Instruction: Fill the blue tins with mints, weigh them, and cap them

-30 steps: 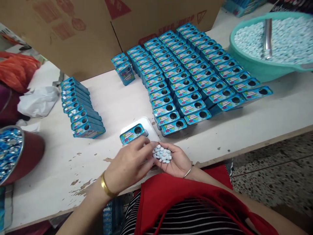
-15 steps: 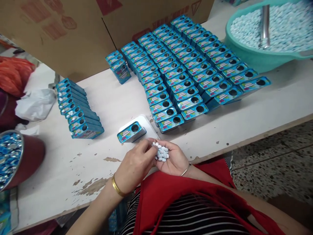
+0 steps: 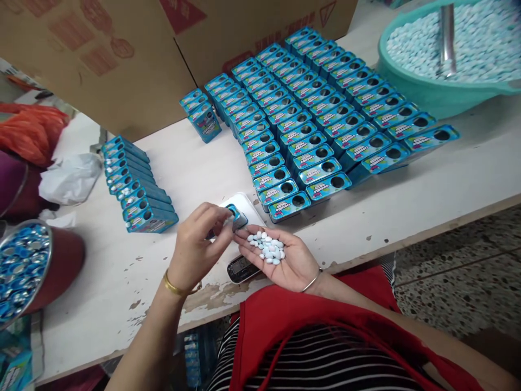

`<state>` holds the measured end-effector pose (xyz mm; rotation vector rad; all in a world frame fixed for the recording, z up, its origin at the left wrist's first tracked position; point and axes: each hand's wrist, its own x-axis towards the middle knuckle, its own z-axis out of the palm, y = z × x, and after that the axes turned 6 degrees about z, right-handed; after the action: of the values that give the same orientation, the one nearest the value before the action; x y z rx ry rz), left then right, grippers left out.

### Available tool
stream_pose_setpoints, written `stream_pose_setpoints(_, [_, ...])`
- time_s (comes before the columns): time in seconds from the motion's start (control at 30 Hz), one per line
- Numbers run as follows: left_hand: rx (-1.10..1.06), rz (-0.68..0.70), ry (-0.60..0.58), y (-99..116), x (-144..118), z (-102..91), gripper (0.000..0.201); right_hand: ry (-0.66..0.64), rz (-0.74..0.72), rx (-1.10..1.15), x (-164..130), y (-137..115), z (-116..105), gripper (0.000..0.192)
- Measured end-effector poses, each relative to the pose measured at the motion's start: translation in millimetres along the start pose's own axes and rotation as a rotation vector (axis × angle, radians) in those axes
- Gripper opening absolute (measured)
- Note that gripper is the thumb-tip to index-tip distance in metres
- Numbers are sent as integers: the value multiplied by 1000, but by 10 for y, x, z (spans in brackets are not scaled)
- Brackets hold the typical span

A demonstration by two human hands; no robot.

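1. Left hand (image 3: 199, 244): thumb and fingers pinched at the tin on the scale (image 3: 241, 220), apparently on a pale candy; fingers partly hide the opening.
2. Right hand (image 3: 295, 266): flat, palm up, loose candies (image 3: 266, 247) lying on it, fingertips just beside that tin.
3. Tin sits on white scale (image 3: 253, 210), toward near edge of worktop (image 3: 175, 174); display (image 3: 242, 267) digits unreadable.
4. Progress (judged): one tin being worked, candies left in palm. Large block of tins (image 3: 301, 144), mid-worktop to right, mostly dark openings; fill can't be told. Same for row of tins (image 3: 152, 187), left side. Finished count unclear.
5. Supply: basin (image 3: 423, 98), far right, plenty of candies, metal scoop (image 3: 446, 43) in it. Bucket (image 3: 67, 260), left side, blue foil pieces.
6. Writing: tins read "CARAMELO MACIZO". Carton (image 3: 142, 65), far edge: red print, warning triangle, illegible.
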<state>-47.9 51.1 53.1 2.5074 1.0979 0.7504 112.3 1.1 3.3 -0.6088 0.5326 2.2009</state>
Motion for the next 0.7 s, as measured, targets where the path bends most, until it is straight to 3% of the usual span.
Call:
stream_pose_setpoints(0.2, [81, -45, -47, -68, 36, -89, 22, 59, 3, -20, -49, -34, -60, 28])
stream_pose_setpoints(0.33, [39, -80, -23, -30, -11, -219, 14, 47, -15, -41, -117, -68, -140, 29])
stream_pose_setpoints(0.4, [8, -138, 74, -14, -58, -309, 12, 45, -34, -56, -174, -96, -212, 29])
stream_pose_setpoints(0.57, [-29, -249, 442, -24, -280, -516, 17, 93, -108, -96, -343, -182, -465, 26])
stream_pose_setpoints(0.7, [9, -407, 535, -72, -512, -567, 18, 162, -172, -88, -449, -214, -591, 27])
